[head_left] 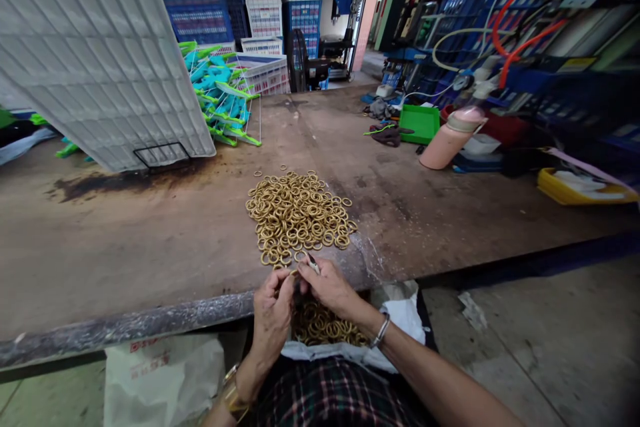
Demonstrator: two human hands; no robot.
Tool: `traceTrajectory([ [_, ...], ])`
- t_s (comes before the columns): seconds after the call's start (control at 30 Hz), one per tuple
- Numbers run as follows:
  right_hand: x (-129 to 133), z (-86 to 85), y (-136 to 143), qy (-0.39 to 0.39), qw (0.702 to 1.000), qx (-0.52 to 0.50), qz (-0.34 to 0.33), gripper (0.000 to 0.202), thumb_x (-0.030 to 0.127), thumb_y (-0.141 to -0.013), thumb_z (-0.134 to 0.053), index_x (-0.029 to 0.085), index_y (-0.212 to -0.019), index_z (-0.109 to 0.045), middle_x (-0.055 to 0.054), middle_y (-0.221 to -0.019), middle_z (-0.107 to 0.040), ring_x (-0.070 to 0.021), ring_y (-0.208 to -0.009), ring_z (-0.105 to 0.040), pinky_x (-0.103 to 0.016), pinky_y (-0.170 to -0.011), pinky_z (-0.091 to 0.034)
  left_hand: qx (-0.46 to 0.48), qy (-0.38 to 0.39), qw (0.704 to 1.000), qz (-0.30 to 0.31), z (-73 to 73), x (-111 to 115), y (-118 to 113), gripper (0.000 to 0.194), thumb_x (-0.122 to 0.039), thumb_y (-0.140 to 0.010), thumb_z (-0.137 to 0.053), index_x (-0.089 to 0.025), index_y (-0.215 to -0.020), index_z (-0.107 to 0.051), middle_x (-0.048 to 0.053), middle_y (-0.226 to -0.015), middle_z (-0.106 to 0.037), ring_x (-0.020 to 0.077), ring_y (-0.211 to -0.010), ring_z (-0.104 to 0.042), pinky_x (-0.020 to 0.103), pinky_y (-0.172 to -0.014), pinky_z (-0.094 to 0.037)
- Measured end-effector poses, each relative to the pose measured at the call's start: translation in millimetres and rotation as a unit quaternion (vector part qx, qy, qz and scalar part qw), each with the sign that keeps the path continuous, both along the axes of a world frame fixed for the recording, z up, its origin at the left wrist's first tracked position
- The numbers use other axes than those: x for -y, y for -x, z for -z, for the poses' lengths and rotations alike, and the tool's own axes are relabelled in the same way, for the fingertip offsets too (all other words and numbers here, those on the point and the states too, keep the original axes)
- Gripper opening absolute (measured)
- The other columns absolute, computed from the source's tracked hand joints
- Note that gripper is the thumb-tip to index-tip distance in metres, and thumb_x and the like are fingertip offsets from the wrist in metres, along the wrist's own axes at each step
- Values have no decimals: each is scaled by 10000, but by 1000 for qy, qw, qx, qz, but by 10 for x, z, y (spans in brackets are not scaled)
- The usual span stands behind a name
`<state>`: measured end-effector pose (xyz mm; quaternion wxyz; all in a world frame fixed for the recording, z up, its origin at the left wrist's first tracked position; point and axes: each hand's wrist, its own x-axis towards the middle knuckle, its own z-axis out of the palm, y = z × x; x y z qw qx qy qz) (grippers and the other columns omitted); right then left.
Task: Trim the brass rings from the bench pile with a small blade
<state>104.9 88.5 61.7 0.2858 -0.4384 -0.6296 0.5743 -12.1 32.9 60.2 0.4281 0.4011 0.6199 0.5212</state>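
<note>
My left hand is closed, pinching a gold-coloured ring between thumb and fingers at the table's front edge. Close against it, my right hand is closed around a small tool with a dark pointed tip, perhaps a knife; most of its handle is hidden in the fingers. Just beyond both hands, a heap of gold-coloured rings lies on the brown table. Below my hands, more rings fill a white bag at my lap.
A grey ribbed panel stands at the left, beside green and turquoise plastic pieces. To the right are a pink bottle, a green tray and a yellow tray. A pale bag hangs below the table's front edge.
</note>
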Motion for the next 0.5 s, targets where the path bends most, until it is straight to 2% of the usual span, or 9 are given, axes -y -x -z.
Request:
traceTrajectory([
  [0.1,-6,44,1,22,1000,-12,12,288,358,-845,-400,168,-649,-491,49,-524,-462,-74,-479,-385,-193,-501,-329,39,31,999,8,-31,4,-25,253,-404,-748,-554,-158,-781,-601,-53,-509,-461,64,-413,-371,172,-391,-291],
  [0.23,-17,32,-2,-11,1000,-7,28,157,293,-794,-463,166,-714,-509,47,-591,-504,-83,-554,-435,-195,-548,-356,116,76,990,34,-52,16,-29,285,-447,-725,-580,-165,-768,-571,-55,-530,-461,49,-388,-380,154,-358,-270],
  [0.37,-21,-9,-3,-53,998,25,25,142,260,-780,-464,163,-697,-525,47,-604,-501,-87,-592,-445,-193,-575,-359,151,73,984,59,-28,24,-17,268,-439,-756,-551,-172,-757,-534,-51,-559,-472,43,-396,-390,147,-361,-282],
  [0.5,-10,-8,-3,-61,998,26,14,147,250,-788,-452,164,-706,-538,46,-611,-509,-89,-603,-457,-192,-584,-362,161,74,982,65,-13,32,-14,261,-427,-767,-542,-172,-728,-503,-48,-570,-477,43,-407,-396,145,-365,-287],
])
